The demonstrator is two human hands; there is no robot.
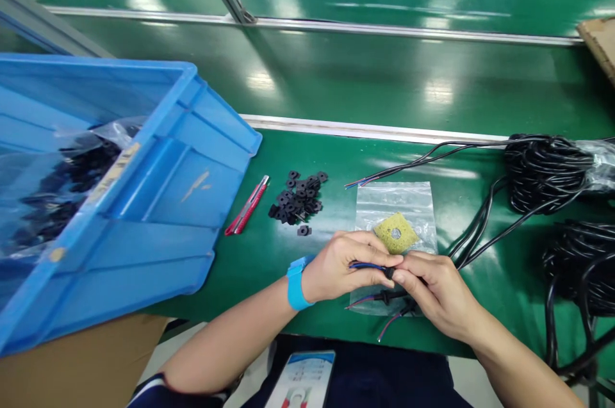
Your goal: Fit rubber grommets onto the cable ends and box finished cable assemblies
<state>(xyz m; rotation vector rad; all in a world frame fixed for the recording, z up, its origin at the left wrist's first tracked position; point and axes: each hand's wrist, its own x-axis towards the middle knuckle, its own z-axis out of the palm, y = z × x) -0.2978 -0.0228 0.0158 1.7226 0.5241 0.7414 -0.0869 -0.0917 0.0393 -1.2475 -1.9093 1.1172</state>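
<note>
- Green bench mat (336,158): I work at its near edge; a metal rail (365,130) crosses at 12 o'clock from my hands.
- Blue bin (158,190), at 9 to 10 o'clock, tilted toward me; it holds a clear bag of dark parts (72,177), well apart from my hands.
- Coils of black cable (542,171), at 2 o'clock; loose runs lead from them toward my right hand.
- Clear plastic bag (394,203), flat on the mat just past my knuckles; a yellow-green sponge pad (396,232) lies on it at 12 o'clock, near my fingertips but apart from them.
- Left hand (336,266): fingers pressed together, pinching the blue and red wire ends (361,265). A blue wristband (296,282) sits on this wrist.
- Right hand (437,293): fingers closed on the black cable just behind a small black grommet (388,273), which sits between the two pinches where my fingertips meet.
- Judgement: the step goes best if I keep the wire ends straight and together, steady the cable close to the grommet, and slide along the cable axis without kinking.
- Pile of black grommets (298,198), at 11 o'clock, well apart; one stray piece (303,230) lies nearer.
- Red utility knife (247,205), at 10 o'clock, untouched.
- Two more wired cable ends (384,305) lie below my hands at 6 o'clock.
</note>
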